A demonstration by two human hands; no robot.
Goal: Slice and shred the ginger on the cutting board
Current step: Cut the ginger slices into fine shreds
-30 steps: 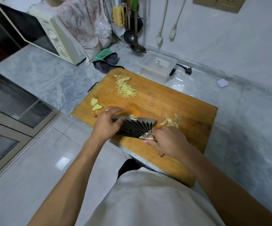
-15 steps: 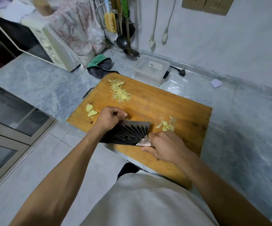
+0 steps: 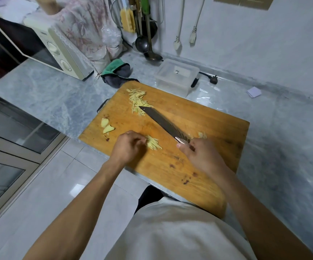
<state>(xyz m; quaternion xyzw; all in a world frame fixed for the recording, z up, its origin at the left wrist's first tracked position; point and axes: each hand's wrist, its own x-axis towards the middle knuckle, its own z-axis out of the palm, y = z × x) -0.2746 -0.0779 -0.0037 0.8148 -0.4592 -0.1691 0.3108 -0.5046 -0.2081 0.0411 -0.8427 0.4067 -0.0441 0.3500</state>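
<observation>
While the right hand grips the knife, the left hand bunches fresh ginger shreds on the cutting board; shred pile done, approx 2 slices & bits left, so maybe halfway

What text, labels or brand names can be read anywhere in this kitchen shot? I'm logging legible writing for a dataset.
No text here is legible.
Microwave: a small dark mark above the dials, too blurred to read.
Clear plastic container: a small mark on the lid, too small to tell.
Knife, cutting board, wall sockets: no writing visible.
</observation>
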